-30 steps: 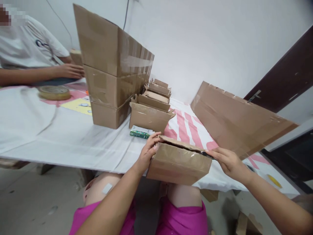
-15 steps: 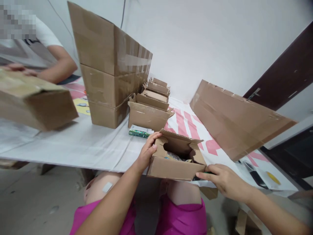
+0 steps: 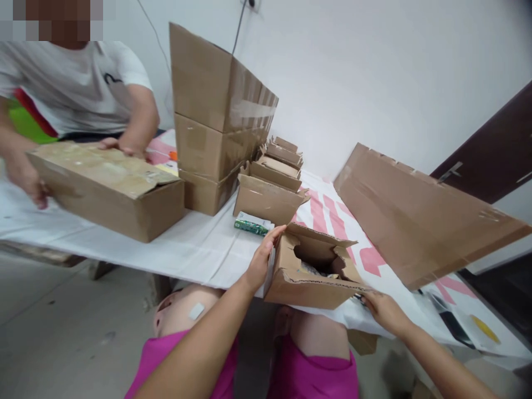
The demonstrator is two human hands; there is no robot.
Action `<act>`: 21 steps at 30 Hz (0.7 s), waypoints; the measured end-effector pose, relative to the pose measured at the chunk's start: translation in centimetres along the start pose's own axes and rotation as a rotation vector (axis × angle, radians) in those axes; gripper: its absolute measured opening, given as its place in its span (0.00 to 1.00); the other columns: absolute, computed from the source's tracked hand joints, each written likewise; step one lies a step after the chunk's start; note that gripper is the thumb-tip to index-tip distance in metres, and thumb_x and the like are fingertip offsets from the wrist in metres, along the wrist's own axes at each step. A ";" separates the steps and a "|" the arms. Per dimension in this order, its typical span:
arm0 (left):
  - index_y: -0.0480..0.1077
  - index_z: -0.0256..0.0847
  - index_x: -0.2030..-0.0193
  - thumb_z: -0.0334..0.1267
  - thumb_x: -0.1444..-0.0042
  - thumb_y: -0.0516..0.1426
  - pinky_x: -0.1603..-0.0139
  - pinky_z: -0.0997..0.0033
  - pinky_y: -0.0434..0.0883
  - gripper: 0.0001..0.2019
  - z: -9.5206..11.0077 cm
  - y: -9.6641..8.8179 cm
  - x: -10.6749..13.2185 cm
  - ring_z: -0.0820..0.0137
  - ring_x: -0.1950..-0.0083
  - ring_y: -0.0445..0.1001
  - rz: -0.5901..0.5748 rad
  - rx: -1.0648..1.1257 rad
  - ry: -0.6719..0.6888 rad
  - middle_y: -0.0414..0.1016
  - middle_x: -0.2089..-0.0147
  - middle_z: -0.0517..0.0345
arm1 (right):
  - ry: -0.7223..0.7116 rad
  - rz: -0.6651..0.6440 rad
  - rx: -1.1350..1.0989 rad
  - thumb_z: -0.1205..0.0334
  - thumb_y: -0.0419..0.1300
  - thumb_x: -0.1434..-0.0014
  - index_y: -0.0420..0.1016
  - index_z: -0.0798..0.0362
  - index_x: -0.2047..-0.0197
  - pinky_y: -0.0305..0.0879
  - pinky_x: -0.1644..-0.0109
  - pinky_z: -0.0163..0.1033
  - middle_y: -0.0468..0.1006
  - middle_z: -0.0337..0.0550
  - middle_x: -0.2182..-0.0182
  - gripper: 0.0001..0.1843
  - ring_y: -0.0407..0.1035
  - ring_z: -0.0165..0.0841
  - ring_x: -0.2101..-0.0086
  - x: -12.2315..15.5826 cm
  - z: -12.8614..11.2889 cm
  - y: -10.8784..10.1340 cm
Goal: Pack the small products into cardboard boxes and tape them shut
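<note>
At the white-covered table (image 3: 124, 244) edge, lower centre, the left hand (image 3: 262, 260) grips the open carton (image 3: 310, 274) wall, the right hand (image 3: 384, 311) pinches its corner; the overhanging carton could tip off.

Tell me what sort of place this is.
Probably a small, informal packing room. Taped cartons are stacked on a cloth-covered table, a row of open small boxes waits beside them, and a co-worker handles another carton.

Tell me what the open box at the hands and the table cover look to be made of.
Open box: brown corrugated cardboard, matte; ragged torn flap edges suggest it. Table cover: probably thin white plastic sheet or cloth, creased and slightly glossy; which one is unclear.
</note>
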State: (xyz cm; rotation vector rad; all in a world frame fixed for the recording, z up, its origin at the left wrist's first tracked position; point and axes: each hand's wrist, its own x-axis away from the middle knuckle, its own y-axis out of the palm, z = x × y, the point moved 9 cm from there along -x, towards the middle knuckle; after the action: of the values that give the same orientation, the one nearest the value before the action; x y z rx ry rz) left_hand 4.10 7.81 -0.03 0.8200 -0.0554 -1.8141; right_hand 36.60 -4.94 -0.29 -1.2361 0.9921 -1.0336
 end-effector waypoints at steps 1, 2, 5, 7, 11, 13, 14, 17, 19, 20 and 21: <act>0.63 0.40 0.38 0.52 0.36 0.43 0.32 0.54 0.52 0.26 -0.2 -0.2 0.0 0.58 0.32 0.56 0.015 0.005 -0.004 0.61 0.34 0.48 | -0.009 -0.018 0.016 0.67 0.45 0.36 0.73 0.50 0.54 0.74 0.60 0.45 0.80 0.48 0.61 0.16 0.76 0.39 0.63 0.0 0.0 0.7; 0.64 0.40 0.39 0.52 0.37 0.44 0.32 0.54 0.52 0.26 -0.3 -0.3 0.0 0.59 0.32 0.56 0.023 0.007 -0.006 0.62 0.34 0.48 | -0.016 -0.025 0.027 0.67 0.45 0.36 0.73 0.50 0.55 0.74 0.60 0.45 0.80 0.48 0.62 0.17 0.76 0.39 0.63 -0.2 0.0 1.0; 0.64 0.42 0.39 0.52 0.37 0.44 0.32 0.54 0.53 0.26 -0.5 -0.3 0.0 0.59 0.33 0.57 0.005 0.002 -0.002 0.62 0.34 0.49 | -0.052 0.031 0.034 0.65 0.48 0.37 0.75 0.50 0.57 0.73 0.58 0.47 0.80 0.48 0.61 0.14 0.75 0.40 0.62 -1.0 -0.3 -0.4; 0.64 0.42 0.39 0.53 0.37 0.44 0.32 0.54 0.53 0.26 -0.5 -0.3 0.1 0.59 0.33 0.58 -0.008 -0.002 0.002 0.62 0.34 0.50 | -0.064 0.149 0.003 0.62 0.50 0.37 0.74 0.50 0.58 0.72 0.56 0.48 0.79 0.49 0.61 0.13 0.74 0.41 0.60 -1.7 -0.7 -3.2; 0.62 0.44 0.36 0.55 0.37 0.44 0.31 0.55 0.52 0.28 -0.1 -0.1 0.2 0.58 0.32 0.57 -0.029 -0.056 0.003 0.60 0.33 0.51 | 0.023 0.458 -0.220 0.55 0.51 0.36 0.73 0.50 0.59 0.71 0.54 0.47 0.78 0.48 0.62 0.12 0.73 0.39 0.59 -2.7 -1.8 -10.4; 0.59 0.45 0.35 0.58 0.39 0.47 0.31 0.54 0.50 0.30 0.4 0.2 0.2 0.56 0.32 0.55 -0.069 -0.112 0.023 0.56 0.31 0.51 | 0.033 0.491 -0.396 0.54 0.51 0.35 0.73 0.50 0.58 0.71 0.54 0.44 0.79 0.46 0.63 0.12 0.74 0.37 0.61 -3.3 -3.3 -12.8; 0.58 0.45 0.34 0.60 0.42 0.49 0.31 0.53 0.49 0.33 0.5 0.4 0.2 0.54 0.31 0.54 -0.096 -0.140 0.035 0.55 0.31 0.51 | 0.010 0.456 -0.483 0.53 0.50 0.35 0.73 0.50 0.58 0.71 0.55 0.42 0.79 0.45 0.63 0.13 0.74 0.36 0.62 -3.9 -4.5 -13.5; 0.53 0.46 0.32 0.65 0.48 0.53 0.30 0.51 0.47 0.41 0.7 0.8 0.2 0.51 0.30 0.50 -0.187 -0.189 0.052 0.49 0.29 0.50 | -0.112 0.206 -0.609 0.54 0.48 0.34 0.74 0.52 0.56 0.71 0.55 0.39 0.79 0.45 0.62 0.16 0.74 0.33 0.61 -5.9 -9.3 -14.0; 0.50 0.47 0.31 0.67 0.52 0.55 0.30 0.51 0.45 0.46 0.7 1.0 0.2 0.49 0.29 0.47 -0.244 -0.201 0.052 0.46 0.28 0.49 | -0.201 -0.013 -0.570 0.56 0.48 0.33 0.74 0.52 0.55 0.70 0.53 0.38 0.79 0.46 0.59 0.16 0.73 0.33 0.59 -7.1 -12.3 -13.3; 0.49 0.47 0.30 0.67 0.54 0.56 0.30 0.50 0.44 0.48 0.8 1.2 0.2 0.48 0.28 0.45 -0.269 -0.211 0.051 0.44 0.27 0.49 | -0.240 -0.121 -0.527 0.57 0.48 0.34 0.74 0.52 0.53 0.69 0.52 0.38 0.79 0.46 0.57 0.16 0.73 0.33 0.58 -7.5 -13.5 -12.7; 0.48 0.47 0.30 0.67 0.56 0.57 0.29 0.49 0.42 0.50 1.0 1.3 0.3 0.48 0.28 0.42 -0.291 -0.223 0.047 0.43 0.27 0.49 | -0.269 -0.217 -0.475 0.59 0.48 0.34 0.74 0.51 0.51 0.69 0.51 0.38 0.79 0.46 0.56 0.16 0.72 0.33 0.56 -7.9 -14.4 -12.1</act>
State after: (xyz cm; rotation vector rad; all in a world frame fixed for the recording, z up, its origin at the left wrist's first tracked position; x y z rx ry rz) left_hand 4.53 6.73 1.09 0.7393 0.3060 -2.0273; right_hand 19.95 -1.33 10.92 -1.8553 0.9329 -0.7850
